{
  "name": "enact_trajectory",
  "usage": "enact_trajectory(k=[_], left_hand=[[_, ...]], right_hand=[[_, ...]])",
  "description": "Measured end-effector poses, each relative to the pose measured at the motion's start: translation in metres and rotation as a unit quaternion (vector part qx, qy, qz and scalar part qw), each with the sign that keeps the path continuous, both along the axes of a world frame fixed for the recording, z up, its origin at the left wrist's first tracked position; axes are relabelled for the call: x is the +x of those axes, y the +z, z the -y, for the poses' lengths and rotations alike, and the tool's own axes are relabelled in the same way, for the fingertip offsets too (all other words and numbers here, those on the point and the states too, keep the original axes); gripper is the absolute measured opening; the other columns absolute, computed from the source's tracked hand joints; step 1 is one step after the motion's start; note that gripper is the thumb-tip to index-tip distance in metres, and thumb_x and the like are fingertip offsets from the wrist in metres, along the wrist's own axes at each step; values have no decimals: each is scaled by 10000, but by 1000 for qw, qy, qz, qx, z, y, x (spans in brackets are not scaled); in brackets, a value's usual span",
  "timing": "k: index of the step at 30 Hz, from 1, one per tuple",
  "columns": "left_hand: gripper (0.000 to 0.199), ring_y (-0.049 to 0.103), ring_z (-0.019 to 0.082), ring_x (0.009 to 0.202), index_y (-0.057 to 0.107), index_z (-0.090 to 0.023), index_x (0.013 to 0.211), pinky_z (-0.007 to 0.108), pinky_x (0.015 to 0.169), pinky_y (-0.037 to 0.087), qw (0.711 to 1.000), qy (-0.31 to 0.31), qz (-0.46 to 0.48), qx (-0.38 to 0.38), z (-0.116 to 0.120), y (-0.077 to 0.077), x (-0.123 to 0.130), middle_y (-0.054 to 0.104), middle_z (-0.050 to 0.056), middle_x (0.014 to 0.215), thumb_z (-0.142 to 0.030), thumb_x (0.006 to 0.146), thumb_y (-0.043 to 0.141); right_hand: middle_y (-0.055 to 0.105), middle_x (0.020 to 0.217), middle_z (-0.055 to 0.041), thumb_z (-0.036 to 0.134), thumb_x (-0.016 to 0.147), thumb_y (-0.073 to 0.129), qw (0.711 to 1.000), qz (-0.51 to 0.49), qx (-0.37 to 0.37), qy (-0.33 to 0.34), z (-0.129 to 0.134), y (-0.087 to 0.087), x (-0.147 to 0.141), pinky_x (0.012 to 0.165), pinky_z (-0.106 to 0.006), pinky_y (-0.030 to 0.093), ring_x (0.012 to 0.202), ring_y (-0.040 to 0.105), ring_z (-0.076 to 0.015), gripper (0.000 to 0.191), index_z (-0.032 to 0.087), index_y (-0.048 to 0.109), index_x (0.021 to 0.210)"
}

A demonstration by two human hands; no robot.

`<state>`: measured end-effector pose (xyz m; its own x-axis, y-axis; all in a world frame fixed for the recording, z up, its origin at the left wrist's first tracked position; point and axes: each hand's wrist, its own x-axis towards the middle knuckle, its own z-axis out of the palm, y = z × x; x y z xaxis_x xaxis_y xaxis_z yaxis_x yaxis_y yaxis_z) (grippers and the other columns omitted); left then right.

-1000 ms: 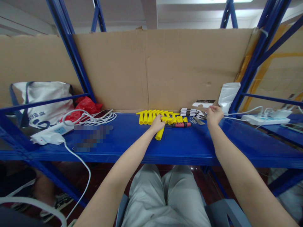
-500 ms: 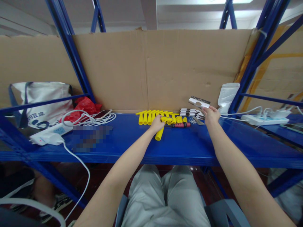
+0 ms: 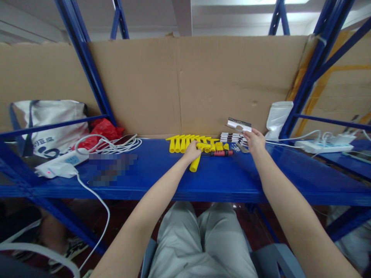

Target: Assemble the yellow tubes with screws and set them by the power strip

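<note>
- Standing behind the shelf: creased brown cardboard panel (image 3: pixel 136 85).
- Shelf (image 3: pixel 232 181): smooth, glossy blue.
- Yellow parts (image 3: pixel 182 144): rowed along the back, their near ends rounded.
- Left hand (image 3: pixel 191 153): curled closed on a yellow handle (image 3: pixel 194 165), tubular and smooth, over the shelf's middle.
- Right hand (image 3: pixel 255 141): thumb and fingers pinching a thin flat piece (image 3: pixel 240 125), pale, dark-edged, notched, raised above the striped stack (image 3: pixel 228 137).
- Screwdriver (image 3: pixel 222 153): red-and-black grip, lying sideways between both hands.
</note>
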<state>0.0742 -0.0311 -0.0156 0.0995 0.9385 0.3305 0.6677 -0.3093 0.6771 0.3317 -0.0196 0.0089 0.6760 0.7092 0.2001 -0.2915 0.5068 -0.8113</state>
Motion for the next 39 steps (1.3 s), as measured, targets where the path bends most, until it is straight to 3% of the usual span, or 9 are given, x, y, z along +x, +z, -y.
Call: enact_trajectory(k=[7,12,17,22,26,33,36,39], left_hand=[[402,562,205,1133,528,-120,1175,281,950,403,1000,5,9,3,1,1,1,579,133,1250,-99,774,546],[364,581,208,1097,545,-127,1142,286,932,415,999,6,16,28,2,2,0,600,125,1212,-98,779,541],[340,591,216,1054,562,-138,1083,282,892,424,999,44,7,30,0,0,-1,637,111,1107,-167,749,619],[407,617,203,907,564,-145,1049,285,802,448,999,39,32,-5,-7,-7,-2,649,77,971,-245,682,708],[430,609,188,855,575,-134,997,271,766,453,997,35,62,-16,-10,-13,-1,637,58,915,-198,612,754],[424,614,175,862,571,-128,988,276,789,467,982,46,182,-14,-20,-18,3,632,63,936,-61,593,710],[341,623,177,898,574,-130,952,287,828,470,957,70,280,14,-25,-15,1,638,75,930,-66,637,687],[259,649,170,807,557,-142,988,286,739,505,917,92,387,-11,-29,-7,-3,644,65,878,-124,739,626]], right_hand=[[596,631,49,-21,624,706,997,23,40,63,-4,-3,-1,746,-242,558,607,613,-70,274,166,513,680],[576,577,55,80,704,708,992,58,23,113,3,-2,-8,712,-211,556,568,609,-56,267,173,473,621],[588,592,57,152,678,756,978,114,11,173,6,-5,-17,687,-219,562,573,616,-65,289,182,472,632],[599,585,48,142,669,758,971,132,-6,200,11,-6,-25,644,-182,553,556,608,-62,298,186,468,615],[620,612,35,117,685,734,965,150,-22,215,15,-5,-29,642,-168,550,563,612,-61,256,184,496,616],[617,619,36,103,694,720,958,167,-35,232,16,-6,-33,652,-161,545,569,616,-57,231,180,513,624],[609,599,45,112,684,731,952,174,-39,247,18,-5,-34,637,-155,541,561,616,-56,241,182,509,623],[612,602,51,135,652,763,945,186,-40,268,21,-4,-36,633,-157,542,550,612,-52,269,180,501,613]])
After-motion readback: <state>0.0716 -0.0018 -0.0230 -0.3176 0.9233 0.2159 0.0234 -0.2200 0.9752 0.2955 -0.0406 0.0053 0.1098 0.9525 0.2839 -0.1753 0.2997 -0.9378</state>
